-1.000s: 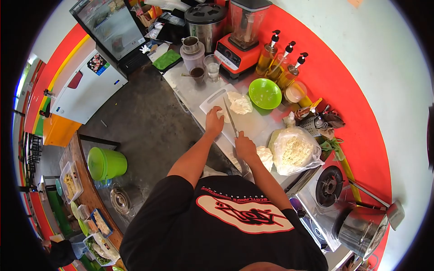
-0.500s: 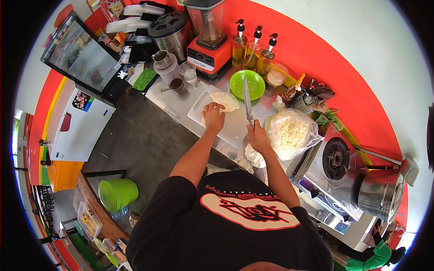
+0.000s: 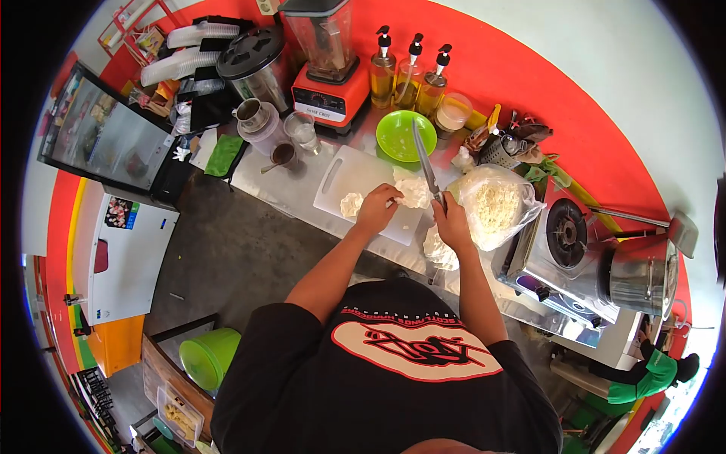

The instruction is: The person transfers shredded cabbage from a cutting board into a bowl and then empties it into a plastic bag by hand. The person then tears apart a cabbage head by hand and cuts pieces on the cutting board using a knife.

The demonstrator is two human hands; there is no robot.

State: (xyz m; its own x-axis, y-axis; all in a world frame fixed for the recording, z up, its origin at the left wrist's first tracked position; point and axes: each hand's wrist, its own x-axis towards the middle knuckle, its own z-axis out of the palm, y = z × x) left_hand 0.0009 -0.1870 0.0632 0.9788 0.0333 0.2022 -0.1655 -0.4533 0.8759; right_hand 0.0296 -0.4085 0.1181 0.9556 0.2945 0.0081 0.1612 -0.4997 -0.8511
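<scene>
In my right hand (image 3: 452, 222) is a large kitchen knife (image 3: 425, 161), gripped by its handle, its blade pointing up and away over the edge of a green bowl (image 3: 389, 138). Below the bowl lies a white cutting board (image 3: 349, 180). My left hand (image 3: 378, 209) is closed, fingertips pinching the edge of a pale, ruffled mushroom-like piece (image 3: 413, 192) on the board. A smaller pale piece (image 3: 352, 204) lies left of that hand. Right of the knife sits a clear plastic bag (image 3: 495, 208) full of pale shredded bits. Another pale clump (image 3: 440, 250) is near my right wrist.
Behind the board stand a red blender (image 3: 329, 94), several pump bottles (image 3: 406, 82) and a cream-coloured jar (image 3: 454, 112). To the right are a gas stove (image 3: 566, 233) and a steel pot (image 3: 643, 276). Cups (image 3: 302, 132) stand left. A person in green (image 3: 643, 378) is at lower right.
My left hand has moved right along the board, toward the knife. A small pale piece now lies apart at left. The knife has tilted slightly, and the camera view has shifted.
</scene>
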